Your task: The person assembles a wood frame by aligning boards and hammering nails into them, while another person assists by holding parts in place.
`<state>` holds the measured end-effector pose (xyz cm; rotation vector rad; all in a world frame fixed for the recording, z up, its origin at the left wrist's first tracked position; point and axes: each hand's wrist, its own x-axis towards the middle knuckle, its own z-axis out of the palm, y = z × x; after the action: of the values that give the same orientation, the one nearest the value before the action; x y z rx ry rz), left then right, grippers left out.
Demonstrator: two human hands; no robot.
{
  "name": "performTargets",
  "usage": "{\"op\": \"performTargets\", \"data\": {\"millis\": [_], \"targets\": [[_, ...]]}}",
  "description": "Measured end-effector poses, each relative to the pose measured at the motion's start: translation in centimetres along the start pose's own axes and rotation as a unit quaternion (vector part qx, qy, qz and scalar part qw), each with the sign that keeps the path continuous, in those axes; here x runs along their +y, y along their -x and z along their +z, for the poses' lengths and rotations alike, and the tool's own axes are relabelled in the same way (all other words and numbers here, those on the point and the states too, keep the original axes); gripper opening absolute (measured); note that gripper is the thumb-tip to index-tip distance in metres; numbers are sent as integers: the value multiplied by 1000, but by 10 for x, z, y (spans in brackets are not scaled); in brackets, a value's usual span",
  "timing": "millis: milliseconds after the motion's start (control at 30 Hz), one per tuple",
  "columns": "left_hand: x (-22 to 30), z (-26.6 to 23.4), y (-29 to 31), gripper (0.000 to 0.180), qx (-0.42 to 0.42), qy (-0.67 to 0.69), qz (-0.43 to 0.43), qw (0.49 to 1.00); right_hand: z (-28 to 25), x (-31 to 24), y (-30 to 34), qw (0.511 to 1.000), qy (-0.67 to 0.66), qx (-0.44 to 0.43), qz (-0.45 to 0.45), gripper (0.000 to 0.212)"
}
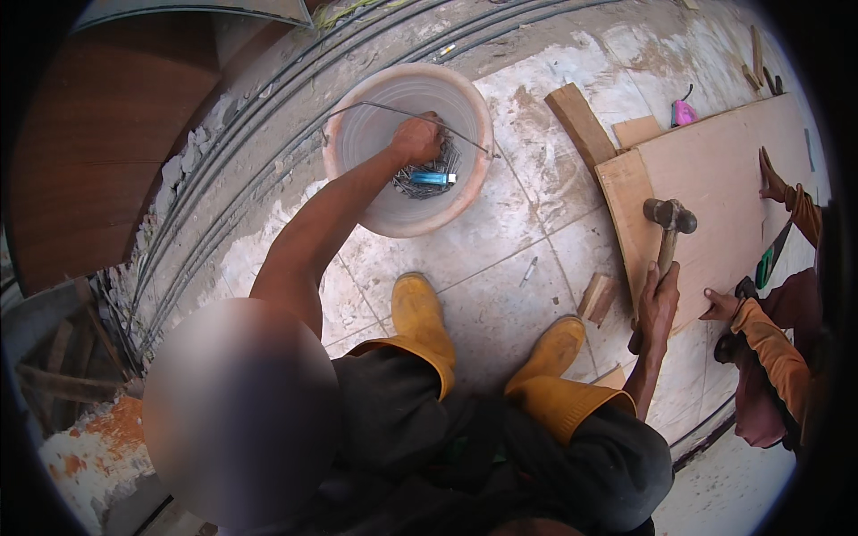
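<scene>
My left hand (418,138) reaches down inside a pale plastic bucket (362,192) with a wire handle. Its fingers curl downward at a heap of loose nails (413,188), and their tips are hidden, so what they grip cannot be seen. Beside the hand, a blue lighter (429,179) lies on the nails. My right hand (660,299) is wrapped round the wooden handle of a hammer (670,216). The hammer's head points up and away from me, over a sheet of plywood (715,188); whether it touches the sheet I cannot tell.
Another person's hands (720,305) rest at the plywood on the right. A timber block (576,125) and a short wood offcut (597,297) lie near its edge. A pink item (684,113) sits beyond it. Long dark rods (268,98) run past the bucket. My yellow boots (418,313) stand on dusty tiles.
</scene>
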<state>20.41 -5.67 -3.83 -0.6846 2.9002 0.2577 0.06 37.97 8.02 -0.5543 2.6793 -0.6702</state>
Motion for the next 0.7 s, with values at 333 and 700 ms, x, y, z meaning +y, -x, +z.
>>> {"op": "performTargets", "data": {"millis": [333,700], "targets": [[-34,-25,16,5,-84,669,-176,717,3,8,-2,1000,-7,-7,2,21],[-9,-66,60,14,-136,320,-53,936,-1,-2,-3,999,25,-22,14,24]]}}
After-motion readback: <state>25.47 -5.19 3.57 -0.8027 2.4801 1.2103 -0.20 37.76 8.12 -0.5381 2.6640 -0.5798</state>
